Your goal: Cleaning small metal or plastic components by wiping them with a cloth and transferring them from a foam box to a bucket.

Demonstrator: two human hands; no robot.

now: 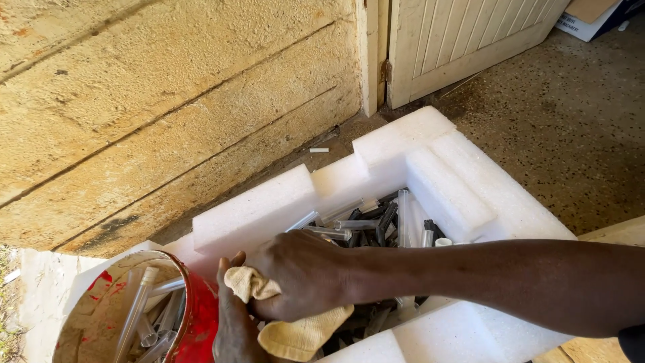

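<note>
My right hand reaches in from the right across a white foam box and is closed over a yellow cloth. My left hand comes up from the bottom edge and grips the same cloth from below, fingers pressed against it. Whether a tube is wrapped inside the cloth is hidden. The box holds several clear and dark tubes. To the left stands a red bucket with several clear tubes in it.
A rough yellowish block wall rises behind the box. A cream wooden door stands at the back right over a speckled floor. A cardboard box sits in the top right corner.
</note>
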